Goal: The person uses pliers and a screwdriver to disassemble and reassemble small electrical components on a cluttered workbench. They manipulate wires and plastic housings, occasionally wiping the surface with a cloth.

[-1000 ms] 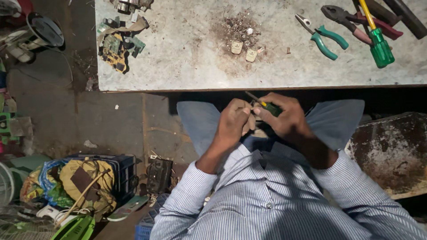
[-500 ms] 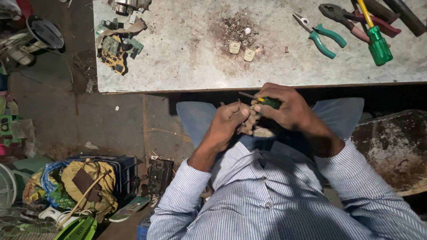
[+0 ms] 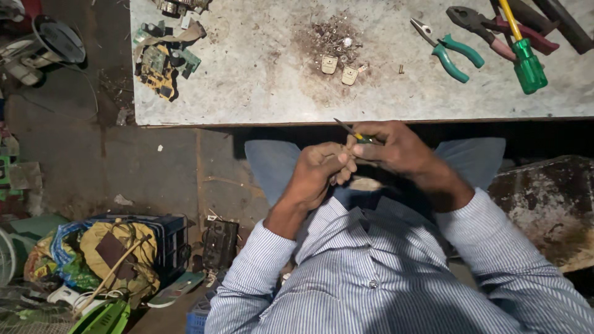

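Observation:
My right hand [image 3: 396, 148] grips a small screwdriver [image 3: 348, 130] with a green and yellow handle, its thin shaft pointing up and left. My left hand [image 3: 318, 173] is closed around a small part held against the screwdriver; the part itself is hidden by my fingers. Both hands meet over my lap, just below the front edge of the worn grey worktable [image 3: 260, 80].
On the table lie two small cream plug parts [image 3: 339, 68] in a pile of screws, green-handled pliers [image 3: 448, 49], red-handled pliers [image 3: 501, 31], a large green screwdriver [image 3: 525, 55] and circuit boards [image 3: 164, 65]. A crate with bags [image 3: 111, 250] sits on the floor at left.
My hands have shifted slightly up and left toward the table edge, still working together on the small part. The view has drifted a little.

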